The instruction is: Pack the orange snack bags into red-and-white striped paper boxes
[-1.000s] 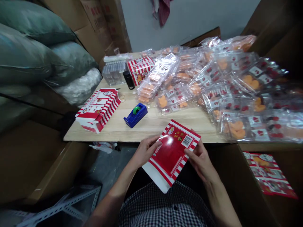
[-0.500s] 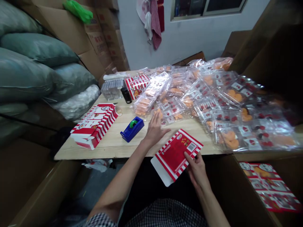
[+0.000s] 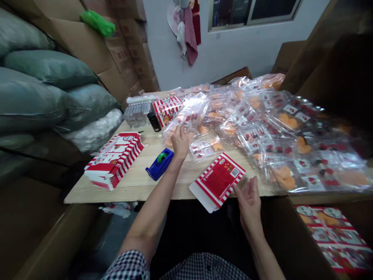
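Note:
A flat red-and-white striped carton [image 3: 220, 178] lies at the table's front edge, its white flap jutting over the edge. Beside its right corner is my right hand [image 3: 250, 202], open, with the thumb at or very near the carton. My left hand [image 3: 180, 143] reaches forward with fingers spread over a clear plastic packet [image 3: 190, 112] of orange pieces; I cannot tell how firmly it touches. Just right of that hand lies another clear packet [image 3: 205, 149]. A blue tape dispenser [image 3: 159, 165] with green tape stands left of my left forearm.
Stacked striped cartons [image 3: 115, 159] lie on the table's left. Behind are a black bottle [image 3: 154, 122], a clear plastic box [image 3: 136, 114] and an upright striped box [image 3: 167, 109]. Heaped clear packets [image 3: 276, 140] cover the right side. More printed cartons [image 3: 332, 233] sit in a box lower right.
My right hand has let go of the carton, which now rests on the table edge. My left hand has moved forward and slightly left onto the packets.

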Motion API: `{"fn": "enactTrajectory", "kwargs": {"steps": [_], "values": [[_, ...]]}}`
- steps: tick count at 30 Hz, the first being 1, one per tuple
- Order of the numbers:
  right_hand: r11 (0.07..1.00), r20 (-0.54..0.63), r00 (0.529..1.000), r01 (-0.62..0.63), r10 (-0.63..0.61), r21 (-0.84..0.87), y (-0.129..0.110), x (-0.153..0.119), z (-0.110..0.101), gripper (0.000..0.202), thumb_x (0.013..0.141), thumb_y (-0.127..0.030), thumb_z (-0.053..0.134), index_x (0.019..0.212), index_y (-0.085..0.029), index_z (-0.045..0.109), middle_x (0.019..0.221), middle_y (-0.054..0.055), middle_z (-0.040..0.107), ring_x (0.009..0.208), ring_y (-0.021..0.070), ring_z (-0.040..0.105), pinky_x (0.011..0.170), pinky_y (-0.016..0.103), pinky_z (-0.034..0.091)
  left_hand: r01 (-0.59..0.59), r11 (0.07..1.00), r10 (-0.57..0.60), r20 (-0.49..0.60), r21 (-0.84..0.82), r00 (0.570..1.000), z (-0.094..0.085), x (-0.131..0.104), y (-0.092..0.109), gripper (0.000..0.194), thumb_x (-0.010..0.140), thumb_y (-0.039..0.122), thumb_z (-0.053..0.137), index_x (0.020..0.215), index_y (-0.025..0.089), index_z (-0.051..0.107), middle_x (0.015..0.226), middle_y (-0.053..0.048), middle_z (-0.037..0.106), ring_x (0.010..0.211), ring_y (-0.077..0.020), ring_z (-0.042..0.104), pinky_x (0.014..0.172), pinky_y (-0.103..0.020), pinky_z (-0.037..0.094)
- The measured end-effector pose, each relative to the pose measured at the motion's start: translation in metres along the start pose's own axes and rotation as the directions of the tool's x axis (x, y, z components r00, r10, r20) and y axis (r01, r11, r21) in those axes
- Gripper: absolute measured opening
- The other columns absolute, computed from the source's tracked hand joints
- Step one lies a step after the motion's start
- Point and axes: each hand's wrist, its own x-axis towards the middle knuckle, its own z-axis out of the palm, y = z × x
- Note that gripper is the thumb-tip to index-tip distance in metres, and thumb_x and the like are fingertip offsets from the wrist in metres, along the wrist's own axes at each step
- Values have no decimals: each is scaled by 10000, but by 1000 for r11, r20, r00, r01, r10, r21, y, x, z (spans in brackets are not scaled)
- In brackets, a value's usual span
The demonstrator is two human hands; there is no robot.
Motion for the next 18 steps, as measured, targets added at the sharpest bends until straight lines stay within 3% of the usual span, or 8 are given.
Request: {"fn": "enactTrajectory", "kwargs": {"steps": [3, 5, 7, 10, 12, 14, 16, 18], "values": [[988, 9, 988, 151, -151, -41, -18, -10, 1, 715, 862, -331, 746, 1497, -202, 444, 1614, 99, 363, 1502, 262, 310, 1257, 476, 178, 169, 866, -247, -108, -471, 963, -25, -12, 19, 200, 908, 344, 668, 862, 153, 702, 845, -30, 719, 819, -138, 670, 793, -210, 513], [988, 129, 980, 154, -150, -26, -34, -17, 9, 546, 916, -359, 684, 1425, -227, 537, 1520, 99, 502, 1421, 274, 449, 1230, 501, 267, 294, 686, -409, -18, -666, 912, -35, -41, 36, 146, 871, 295, 721, 845, 153, 700, 766, 9, 691, 680, -71, 632, 690, -143, 495], [998, 292, 955, 54, -55, 12, -47, -23, 19, 551, 936, -404, 655, 1454, -297, 498, 1470, 88, 555, 1341, 273, 542, 1164, 500, 389, 397, 565, -506, 77, -724, 859, -43, -84, 53, 69, 857, 232, 733, 861, 166, 715, 795, 19, 708, 652, -40, 628, 664, -113, 488], [991, 423, 901, -128, 102, 34, -61, -30, 24, 656, 938, -434, 655, 1523, -380, 364, 1404, 66, 611, 1218, 263, 636, 1037, 472, 518, 556, 426, -563, 271, -714, 780, -68, -149, 73, 209, 880, 243, 707, 1082, 195, 734, 1141, -51, 739, 1004, -140, 695, 939, -241, 525], [982, 478, 861, -191, 174, -15, -66, -33, 17, 616, 927, -426, 678, 1487, -357, 432, 1287, 57, 683, 1121, 252, 678, 972, 438, 552, 692, 334, -560, 456, -640, 692, -103, -175, 78, 349, 889, 306, 695, 1228, 225, 694, 1348, -75, 659, 1226, -230, 619, 1048, -343, 489], [968, 571, 783, -222, 248, -116, -67, -36, 4, 532, 890, -408, 731, 1385, -313, 561, 1147, 44, 734, 1053, 235, 693, 936, 396, 555, 750, 304, -520, 557, -588, 648, -149, -184, 75, 551, 863, 570, 650, 1284, 214, 670, 1437, -118, 591, 1320, -332, 546, 1044, -445, 500], [941, 670, 661, -257, 338, -221, -64, -44, -7, 513, 843, -382, 787, 1318, -297, 613, 1029, 24, 751, 995, 216, 702, 892, 364, 558, 825, 363, -464, 684, -433, 563, -194, -181, 68, 795, 782, 701, 654, 1386, 189, 595, 1460, -168, 559, 1299, -387, 556, 997, -480, 526], [914, 745, 534, -288, 400, -285, -58, -54, -9, 558, 832, -367, 801, 1343, -303, 587, 973, 12, 750, 934, 202, 709, 844, 357, 565, 851, 508, -435, 812, -136, 389, -226, -175, 63, 709, 784, 519, 759, 1390, 191, 595, 1372, -170, 634, 1198, -367, 635, 956, -451, 546]]}}
